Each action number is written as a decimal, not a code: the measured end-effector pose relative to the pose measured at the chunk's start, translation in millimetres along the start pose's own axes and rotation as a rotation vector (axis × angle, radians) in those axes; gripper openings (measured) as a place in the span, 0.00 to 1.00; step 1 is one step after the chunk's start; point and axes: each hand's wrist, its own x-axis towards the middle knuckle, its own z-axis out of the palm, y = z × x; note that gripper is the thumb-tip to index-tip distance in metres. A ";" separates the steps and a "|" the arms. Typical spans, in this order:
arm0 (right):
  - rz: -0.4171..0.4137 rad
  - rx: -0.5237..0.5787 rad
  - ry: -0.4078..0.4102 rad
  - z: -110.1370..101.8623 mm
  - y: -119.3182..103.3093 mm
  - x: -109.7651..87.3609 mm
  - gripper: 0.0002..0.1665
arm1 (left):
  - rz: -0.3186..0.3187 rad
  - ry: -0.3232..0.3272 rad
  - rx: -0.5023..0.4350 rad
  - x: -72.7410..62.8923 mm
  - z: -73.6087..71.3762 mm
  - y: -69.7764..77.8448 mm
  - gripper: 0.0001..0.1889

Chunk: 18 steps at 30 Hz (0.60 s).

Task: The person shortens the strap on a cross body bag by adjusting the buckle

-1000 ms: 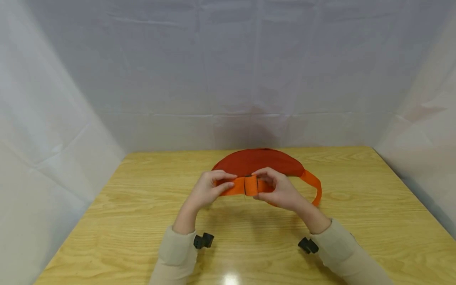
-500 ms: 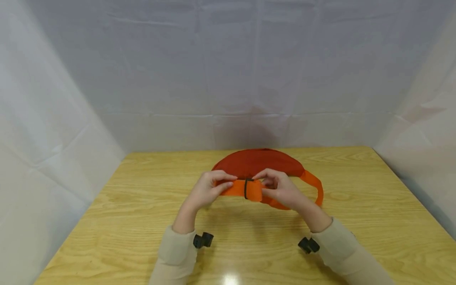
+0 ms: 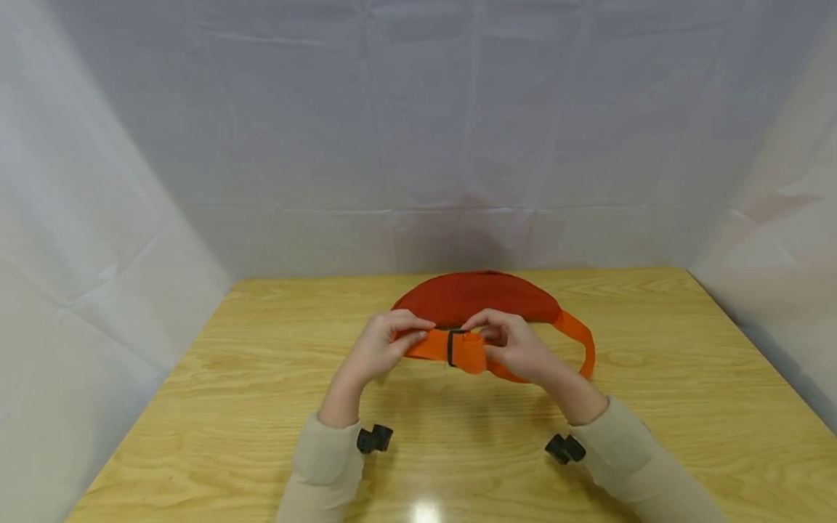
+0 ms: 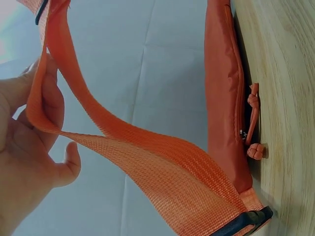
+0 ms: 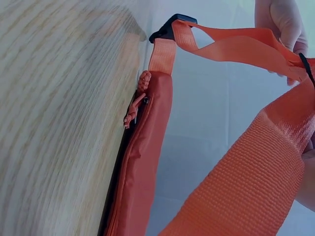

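A red waist bag (image 3: pixel 477 296) lies toward the back of the table, its orange strap (image 3: pixel 577 334) curving round on the right. In front of it my left hand (image 3: pixel 384 345) pinches the strap between thumb and fingers. A black strap slider (image 3: pixel 451 349) sits on the webbing between my two hands. Just right of the slider, a loop of strap (image 3: pixel 471 356) bulges out, and my right hand (image 3: pixel 516 352) pinches there, fingertips at the slider's upper edge. The right wrist view shows a black buckle (image 5: pixel 170 28) at the bag's end.
The bag stands on a wooden table (image 3: pixel 275 392), with white sheeting (image 3: pixel 418 145) behind and at both sides. A knotted zipper pull (image 4: pixel 253 120) hangs from the bag in the left wrist view. Small black cameras (image 3: pixel 374 439) are strapped at both sleeves.
The strap loop at the slider has widened and bulged to the right, away from the slider. My right fingers have shifted slightly; my left hand keeps its place.
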 end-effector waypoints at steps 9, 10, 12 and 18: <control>0.075 0.070 0.028 1.1 0.8 0.2 0.13 | 0.080 0.039 0.045 2.0 6.3 -2.1 0.09; 0.078 0.088 0.027 1.5 0.7 0.2 0.13 | 0.087 0.040 0.058 2.4 7.4 -2.7 0.09; 0.079 0.123 0.025 2.0 0.7 -0.3 0.12 | 0.080 0.046 0.084 2.8 9.0 -4.0 0.08; 0.054 0.137 0.042 2.2 3.2 -1.2 0.13 | -0.015 0.081 0.113 0.3 8.2 -8.6 0.08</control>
